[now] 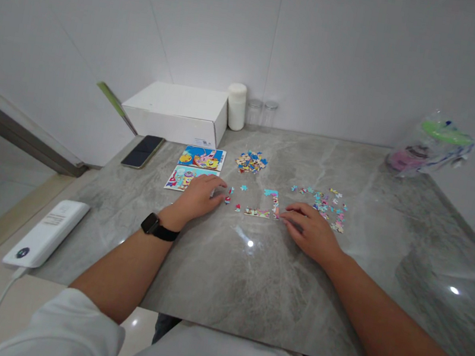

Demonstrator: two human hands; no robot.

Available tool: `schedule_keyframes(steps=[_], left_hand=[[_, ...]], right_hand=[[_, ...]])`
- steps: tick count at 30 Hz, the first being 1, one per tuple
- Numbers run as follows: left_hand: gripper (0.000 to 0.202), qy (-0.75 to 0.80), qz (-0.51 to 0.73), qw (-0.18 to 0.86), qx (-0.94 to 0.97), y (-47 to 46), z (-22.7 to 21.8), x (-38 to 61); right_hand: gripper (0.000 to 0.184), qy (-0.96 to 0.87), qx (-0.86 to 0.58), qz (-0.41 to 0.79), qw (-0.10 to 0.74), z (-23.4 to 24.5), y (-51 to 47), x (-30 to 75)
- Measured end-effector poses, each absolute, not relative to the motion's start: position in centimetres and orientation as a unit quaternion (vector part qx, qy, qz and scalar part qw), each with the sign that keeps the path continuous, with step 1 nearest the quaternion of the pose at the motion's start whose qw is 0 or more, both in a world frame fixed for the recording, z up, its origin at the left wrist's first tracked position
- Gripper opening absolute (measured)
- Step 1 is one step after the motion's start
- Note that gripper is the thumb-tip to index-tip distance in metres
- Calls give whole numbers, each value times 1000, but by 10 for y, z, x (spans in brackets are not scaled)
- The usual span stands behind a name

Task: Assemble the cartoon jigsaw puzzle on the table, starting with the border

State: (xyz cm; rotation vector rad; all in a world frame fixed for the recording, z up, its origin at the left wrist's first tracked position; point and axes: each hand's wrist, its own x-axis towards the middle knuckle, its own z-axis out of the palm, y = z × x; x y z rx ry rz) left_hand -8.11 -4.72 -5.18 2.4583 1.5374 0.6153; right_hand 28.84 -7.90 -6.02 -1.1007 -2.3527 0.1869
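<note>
My left hand (201,195) rests on the table over the right end of the lower picture card (181,177), its thumb and fingers apart. Just beyond its fingertips lie a few loose puzzle pieces (229,195). My right hand (312,231) is open, fingers spread, with the fingertips at the right side of a partly joined puzzle border (276,203). That border shows a bottom row and a right side with a blue top corner. Behind my right hand, loose puzzle pieces (326,202) are scattered, some partly hidden by it.
A heap of puzzle pieces (251,162) lies farther back, near an upper picture card (201,158). At the back stand a white box (176,111), a white cylinder (236,107) and two glasses (254,113). A phone (143,151), white power bank (47,233) and plastic-wrapped item (431,148) sit toward the sides.
</note>
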Motion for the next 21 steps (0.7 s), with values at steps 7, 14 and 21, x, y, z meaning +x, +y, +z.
schedule_keyframes(steps=[7, 14, 21], left_hand=[[27, 541, 283, 93, 787, -41, -63, -76], [43, 540, 321, 111, 770, -42, -57, -63], [46, 582, 307, 162, 735, -45, -59, -64]], right_hand=[[23, -853, -427, 61, 295, -56, -76, 293], [23, -735, -526, 11, 428, -13, -74, 320], [23, -631, -597, -48, 493, 4, -62, 366]])
